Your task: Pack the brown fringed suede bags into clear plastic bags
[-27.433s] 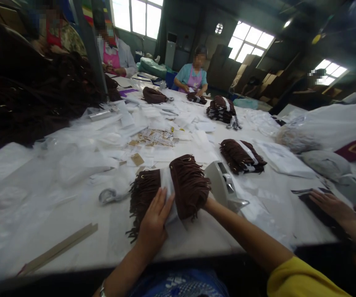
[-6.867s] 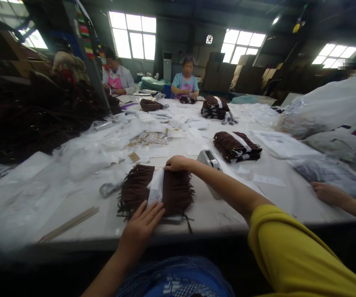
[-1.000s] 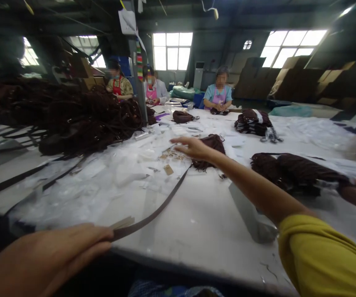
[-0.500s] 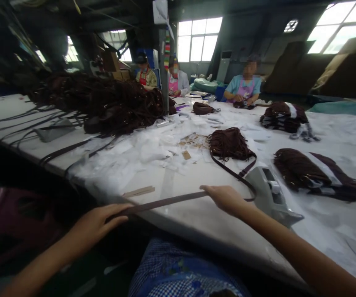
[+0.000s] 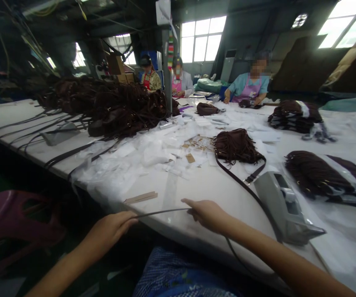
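Note:
My left hand (image 5: 110,230) pinches one end of a thin dark brown strap (image 5: 161,212) at the table's front edge. My right hand (image 5: 207,213) is closed on the same strap a little further along, so a short stretch runs taut between my hands. The strap (image 5: 242,186) loops back across the white table to a brown fringed bag (image 5: 235,145) lying in the middle.
A grey tape dispenser (image 5: 284,208) stands right of my right arm. A wrapped fringed bag (image 5: 326,175) lies at the right, another stack (image 5: 293,115) behind it. A big heap of brown bags and straps (image 5: 110,105) fills the left. White wrapping paper (image 5: 141,154) is scattered about. Several people sit at the far end.
My hands have drawn closer together along the strap, the right hand sliding left toward the table's edge. The strap now shows edge-on between them. The view has turned slightly right.

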A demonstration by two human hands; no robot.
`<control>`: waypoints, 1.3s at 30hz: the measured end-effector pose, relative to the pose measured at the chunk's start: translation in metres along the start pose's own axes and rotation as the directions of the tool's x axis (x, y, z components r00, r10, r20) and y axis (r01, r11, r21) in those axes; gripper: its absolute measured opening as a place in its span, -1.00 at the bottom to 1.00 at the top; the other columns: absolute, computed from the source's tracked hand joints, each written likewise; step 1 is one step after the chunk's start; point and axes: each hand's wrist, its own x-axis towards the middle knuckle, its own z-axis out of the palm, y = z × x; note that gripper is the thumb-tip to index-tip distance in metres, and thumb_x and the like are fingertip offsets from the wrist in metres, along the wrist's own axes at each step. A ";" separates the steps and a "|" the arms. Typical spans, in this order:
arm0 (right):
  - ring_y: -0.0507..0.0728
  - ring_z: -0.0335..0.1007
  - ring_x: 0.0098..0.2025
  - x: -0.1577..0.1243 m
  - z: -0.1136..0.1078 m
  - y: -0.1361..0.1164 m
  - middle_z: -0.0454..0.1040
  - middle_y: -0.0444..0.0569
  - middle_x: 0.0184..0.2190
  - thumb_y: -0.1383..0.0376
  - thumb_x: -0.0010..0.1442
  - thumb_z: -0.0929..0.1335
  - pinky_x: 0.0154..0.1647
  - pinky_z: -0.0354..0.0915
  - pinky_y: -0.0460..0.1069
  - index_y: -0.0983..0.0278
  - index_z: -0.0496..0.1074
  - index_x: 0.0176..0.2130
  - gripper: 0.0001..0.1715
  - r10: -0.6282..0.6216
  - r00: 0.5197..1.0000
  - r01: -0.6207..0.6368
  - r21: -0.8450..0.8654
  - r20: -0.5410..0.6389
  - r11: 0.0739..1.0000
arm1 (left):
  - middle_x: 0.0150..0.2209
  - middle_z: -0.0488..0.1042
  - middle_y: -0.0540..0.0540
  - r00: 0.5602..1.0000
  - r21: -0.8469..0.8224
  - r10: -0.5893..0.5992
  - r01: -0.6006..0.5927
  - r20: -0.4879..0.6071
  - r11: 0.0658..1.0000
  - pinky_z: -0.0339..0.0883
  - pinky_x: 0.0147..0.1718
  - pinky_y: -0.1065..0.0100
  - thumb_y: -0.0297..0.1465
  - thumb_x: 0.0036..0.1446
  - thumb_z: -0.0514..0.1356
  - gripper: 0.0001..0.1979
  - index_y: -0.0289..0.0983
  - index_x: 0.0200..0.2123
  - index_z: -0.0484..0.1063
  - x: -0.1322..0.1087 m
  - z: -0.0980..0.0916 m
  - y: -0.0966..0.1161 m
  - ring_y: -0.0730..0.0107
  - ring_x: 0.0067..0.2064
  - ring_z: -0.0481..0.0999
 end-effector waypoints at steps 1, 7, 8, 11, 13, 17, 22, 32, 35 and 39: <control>0.22 0.50 -0.17 0.000 0.002 0.003 0.58 0.08 -0.16 0.31 0.24 0.32 -0.14 0.31 0.00 0.26 0.15 0.33 -0.30 -0.004 1.000 0.004 0.010 -0.025 1.000 | -0.22 0.61 -0.02 1.000 0.015 0.010 -0.010 0.007 1.000 0.35 -0.25 0.40 -0.12 0.33 -0.05 -0.62 -0.09 -0.12 0.53 0.005 0.003 0.000 0.29 -0.25 0.58; 0.13 0.49 -0.24 0.025 0.020 -0.011 0.59 -0.01 -0.22 0.16 0.32 0.28 -0.21 0.27 -0.07 0.18 0.36 0.16 -0.56 -0.221 0.969 0.239 0.189 -0.107 0.953 | -0.28 0.59 -0.04 0.951 0.059 0.246 -0.261 0.186 0.964 0.27 -0.30 0.40 -0.17 0.34 -0.03 -0.64 -0.15 -0.25 0.52 0.065 0.011 0.046 0.29 -0.25 0.55; 0.12 0.48 -0.30 0.029 0.022 -0.006 0.58 -0.03 -0.30 0.18 0.34 0.25 -0.25 0.26 -0.07 0.19 0.40 0.10 -0.62 -0.203 0.971 0.224 0.188 -0.126 0.956 | -0.32 0.58 -0.03 0.947 0.046 0.250 -0.265 0.203 0.963 0.26 -0.31 0.41 -0.15 0.33 -0.02 -0.63 -0.16 -0.29 0.52 0.077 0.007 0.047 0.31 -0.28 0.54; 0.06 0.40 -0.44 0.036 0.028 0.023 0.49 -0.11 -0.50 0.21 0.37 0.20 -0.32 0.24 -0.09 0.25 0.47 -0.07 -0.68 -0.070 0.972 0.142 0.319 -0.226 0.937 | -0.46 0.53 0.00 0.975 0.010 0.182 -0.184 0.125 0.983 0.26 -0.38 0.42 -0.12 0.32 -0.02 -0.58 -0.21 -0.38 0.51 0.114 -0.011 0.033 0.37 -0.41 0.49; 0.02 0.34 -0.50 0.038 0.031 0.042 0.44 -0.14 -0.56 0.20 0.39 0.17 -0.37 0.23 -0.11 0.28 0.47 -0.17 -0.65 0.082 0.942 0.088 0.476 -0.325 0.875 | -0.39 0.56 -0.01 0.989 0.033 0.138 -0.136 -0.052 0.990 0.30 -0.34 0.40 -0.15 0.32 -0.01 -0.63 -0.20 -0.30 0.51 0.143 -0.019 0.017 0.36 -0.38 0.51; 0.00 0.28 -0.54 0.040 0.035 0.057 0.43 -0.17 -0.58 0.16 0.39 0.18 -0.39 0.20 -0.11 0.28 0.45 -0.24 -0.63 0.208 0.884 0.111 0.620 -0.419 0.777 | -0.01 0.54 -0.12 0.905 0.253 0.219 -0.131 -0.365 0.959 0.34 -0.05 0.25 -0.37 0.26 0.10 -0.73 -0.17 0.00 0.46 0.216 -0.011 0.002 0.20 -0.01 0.50; -0.01 0.25 -0.59 0.038 0.034 0.056 0.42 -0.17 -0.59 0.09 0.36 0.23 -0.46 0.20 -0.09 0.27 0.45 -0.29 -0.63 0.194 0.913 0.142 0.725 -0.358 0.674 | 0.02 0.53 -0.19 0.828 0.425 0.425 -0.257 -0.367 0.868 0.28 0.09 0.05 -0.52 0.13 0.22 -0.73 -0.19 -0.10 0.54 0.284 0.010 0.012 0.09 0.11 0.42; 0.27 0.02 0.34 0.033 0.021 0.064 0.05 -0.08 0.37 0.04 0.22 0.39 0.30 0.04 0.09 0.19 0.61 -0.31 -0.70 0.041 0.870 0.399 0.749 -0.492 0.529 | -0.08 0.57 -0.06 0.718 0.237 0.468 -0.406 -0.515 0.883 0.41 -0.14 0.29 -0.45 0.26 0.15 -0.78 -0.11 -0.10 0.54 0.153 0.060 0.065 0.32 -0.12 0.48; 0.25 0.30 0.14 0.030 0.026 0.052 0.43 0.03 0.10 0.03 0.19 0.41 0.19 0.16 0.09 0.22 0.62 -0.30 -0.67 -0.064 0.924 0.347 0.759 -0.376 0.551 | -0.12 0.57 -0.07 0.730 0.186 0.396 -0.355 -0.557 0.916 0.42 -0.13 0.27 -0.44 0.26 0.16 -0.79 -0.13 -0.10 0.54 0.129 0.076 0.065 0.31 -0.13 0.50; 0.08 0.35 -0.38 0.030 0.033 0.047 0.45 -0.09 -0.50 -0.01 0.12 0.44 -0.27 0.27 -0.04 0.33 0.57 -0.44 -0.56 0.058 0.976 0.148 0.836 -0.209 0.529 | -0.13 0.58 -0.07 0.742 0.121 0.311 -0.300 -0.594 0.946 0.43 -0.08 0.23 -0.50 0.24 0.14 -0.78 -0.17 -0.15 0.55 0.120 0.079 0.055 0.28 -0.08 0.52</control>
